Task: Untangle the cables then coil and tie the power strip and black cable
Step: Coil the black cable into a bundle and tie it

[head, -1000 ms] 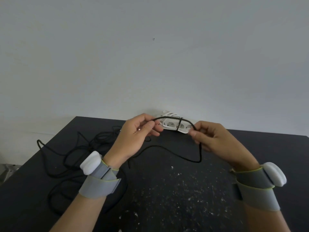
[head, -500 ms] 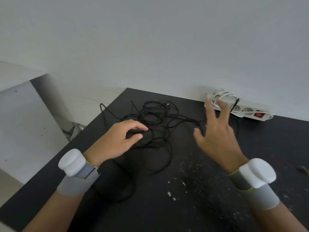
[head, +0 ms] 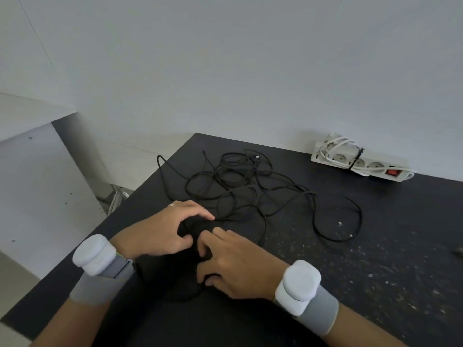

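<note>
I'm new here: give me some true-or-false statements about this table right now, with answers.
1. The power strip lies by the wall, touched by neither hand. True.
2. Its white cord trails away loose. False: it is coiled on the strip under a black tie.
3. The black cable is neatly coiled. False: it sprawls in tangled loops.
4. The left hand and right hand meet over the cable's near part. True.

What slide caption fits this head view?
Left hand and right hand grip tangled black cable on dark table; tied power strip lies beyond.
</note>
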{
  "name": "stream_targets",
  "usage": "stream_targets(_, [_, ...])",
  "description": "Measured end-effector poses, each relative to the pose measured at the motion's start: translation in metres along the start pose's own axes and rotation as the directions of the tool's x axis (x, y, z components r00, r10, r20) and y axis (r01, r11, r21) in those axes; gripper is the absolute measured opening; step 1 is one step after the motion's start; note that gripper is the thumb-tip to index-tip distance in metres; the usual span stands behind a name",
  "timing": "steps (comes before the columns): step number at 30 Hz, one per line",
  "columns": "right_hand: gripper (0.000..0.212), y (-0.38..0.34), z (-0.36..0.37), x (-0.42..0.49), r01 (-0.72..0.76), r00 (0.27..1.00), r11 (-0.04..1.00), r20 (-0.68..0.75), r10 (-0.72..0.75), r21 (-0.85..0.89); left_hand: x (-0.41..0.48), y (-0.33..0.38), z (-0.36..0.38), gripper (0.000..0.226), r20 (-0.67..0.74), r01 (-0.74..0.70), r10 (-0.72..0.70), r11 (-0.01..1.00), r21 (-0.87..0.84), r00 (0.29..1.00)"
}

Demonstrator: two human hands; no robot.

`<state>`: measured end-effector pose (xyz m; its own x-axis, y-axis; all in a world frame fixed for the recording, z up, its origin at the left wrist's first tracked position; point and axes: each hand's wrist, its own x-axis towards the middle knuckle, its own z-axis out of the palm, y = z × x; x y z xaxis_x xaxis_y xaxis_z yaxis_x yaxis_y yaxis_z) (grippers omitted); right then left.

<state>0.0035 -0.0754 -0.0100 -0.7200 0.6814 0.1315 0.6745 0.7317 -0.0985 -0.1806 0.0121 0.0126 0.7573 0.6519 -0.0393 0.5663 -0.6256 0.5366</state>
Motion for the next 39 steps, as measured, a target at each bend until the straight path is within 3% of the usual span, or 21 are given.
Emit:
stream_targets(3, [0.015, 0.012, -0.010, -0.011, -0.044, 0.999, 0.999, -0.024, 0.043, -0.005, 0.013, 0.010, -0.003, 0.053, -0.043, -0.054, 0.052, 0.998, -0.032, 0.998])
stream_targets(7, [0.011, 0.036, -0.043, -0.039, -0.190, 0.954, 0.957, -0.190, 0.233, 0.219, 0.043, 0.039, -0.014, 0.035, -0.113, -0.194, 0.180, 0.972, -0.135, 0.977])
stream_targets(9, [0.007, 0.049, -0.061, -0.050, -0.233, 0.902, 0.917, -0.281, 0.328, 0.324, 0.056, 0.057, -0.018, 0.027, -0.098, -0.235, 0.218, 0.948, -0.217, 0.971])
stream_targets(11, [0.005, 0.060, -0.081, -0.062, -0.272, 0.831, 0.874, -0.359, 0.425, 0.403, 0.071, 0.078, -0.021, 0.034, -0.063, -0.269, 0.262, 0.926, -0.265, 0.963])
stream_targets(15, [0.016, 0.077, -0.113, -0.085, -0.302, 0.696, 0.809, -0.463, 0.549, 0.504, 0.107, 0.116, -0.017, 0.035, -0.059, -0.291, 0.291, 0.882, -0.369, 0.955])
stream_targets(19, [0.023, 0.086, -0.132, -0.101, -0.324, 0.530, 0.767, -0.565, 0.632, 0.554, 0.137, 0.154, -0.004, 0.060, -0.022, -0.186, 0.247, 0.661, -0.727, 0.969])
stream_targets(23, [0.014, 0.091, -0.145, -0.114, -0.372, 0.397, 0.758, -0.646, 0.651, 0.535, 0.156, 0.180, 0.008, 0.061, 0.062, -0.112, 0.345, 0.463, -0.879, 0.936])
stream_targets(27, [0.016, 0.092, -0.148, -0.124, -0.394, 0.381, 0.733, -0.628, 0.679, 0.554, 0.164, 0.186, 0.020, 0.056, 0.136, 0.018, 0.333, 0.335, -0.942, 0.933])
stream_targets(34, [0.015, 0.094, -0.162, -0.144, -0.415, 0.324, 0.737, -0.670, 0.668, 0.534, 0.169, 0.191, 0.027, 0.058, 0.324, 0.212, 0.379, 0.307, -0.928, 0.867])
stream_targets(39, [0.016, 0.093, -0.166, -0.149, -0.413, 0.306, 0.726, -0.667, 0.679, 0.550, 0.168, 0.192, 0.030, 0.048, 0.205, 0.122, 0.310, 0.266, -0.956, 0.929])
